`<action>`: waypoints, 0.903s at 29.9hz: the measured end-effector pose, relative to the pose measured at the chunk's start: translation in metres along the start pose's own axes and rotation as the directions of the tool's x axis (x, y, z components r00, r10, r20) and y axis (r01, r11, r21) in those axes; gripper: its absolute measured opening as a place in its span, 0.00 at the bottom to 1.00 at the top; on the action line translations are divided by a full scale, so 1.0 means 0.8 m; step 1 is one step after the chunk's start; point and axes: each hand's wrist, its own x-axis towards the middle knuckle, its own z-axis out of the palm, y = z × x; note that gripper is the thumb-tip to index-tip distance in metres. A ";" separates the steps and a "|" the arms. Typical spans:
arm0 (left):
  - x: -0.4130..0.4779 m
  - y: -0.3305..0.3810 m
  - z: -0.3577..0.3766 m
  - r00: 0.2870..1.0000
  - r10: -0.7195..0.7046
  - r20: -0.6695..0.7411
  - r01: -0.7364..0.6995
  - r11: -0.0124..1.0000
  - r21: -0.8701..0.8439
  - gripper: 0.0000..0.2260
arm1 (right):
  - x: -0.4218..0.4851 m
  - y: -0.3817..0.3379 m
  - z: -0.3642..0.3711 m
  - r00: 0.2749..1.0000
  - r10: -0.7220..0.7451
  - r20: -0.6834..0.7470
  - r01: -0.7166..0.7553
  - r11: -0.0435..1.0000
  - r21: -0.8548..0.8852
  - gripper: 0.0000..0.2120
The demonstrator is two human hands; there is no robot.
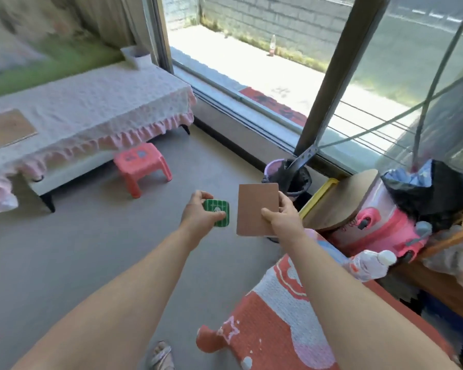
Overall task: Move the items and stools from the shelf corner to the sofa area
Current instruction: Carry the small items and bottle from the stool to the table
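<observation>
My left hand (199, 213) grips a small green striped box (217, 216) by its edges, held out over the grey floor. Just to its right, my right hand (281, 218) pinches the lower right side of a flat brown cardboard piece (255, 206), held upright. A red plastic stool (142, 166) stands on the floor ahead, beside the sofa (91, 102) with its white and pink frilled cover. Another brown board (7, 129) lies on the sofa at the left.
At the right is a cluttered corner: a pink appliance (369, 222), a round wooden board (345, 201), a purple bin with a black bag (289, 177), a plastic bottle (372, 263). A red and white patterned cloth (273, 316) lies low right. A large window (278, 62) runs behind.
</observation>
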 end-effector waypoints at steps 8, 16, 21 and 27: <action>0.055 -0.012 -0.176 0.987 0.003 -0.161 -0.013 0.998 -0.064 0.17 | 0.037 -0.057 0.183 0.995 0.013 0.098 -0.011 1.000 -0.027 0.38; 0.124 -0.011 -0.377 0.944 0.012 -0.331 -0.054 0.991 -0.120 0.17 | 0.070 -0.130 0.382 0.965 -0.031 0.259 0.035 0.999 -0.008 0.35; 0.151 -0.012 -0.432 0.926 -0.009 -0.377 -0.059 0.984 -0.169 0.16 | 0.092 -0.152 0.455 0.946 -0.031 0.323 0.053 0.997 -0.060 0.35; 0.227 -0.009 -0.486 0.889 -0.068 -0.453 0.011 0.992 -0.128 0.16 | 0.167 -0.183 0.533 0.924 -0.024 0.381 0.064 0.994 -0.092 0.33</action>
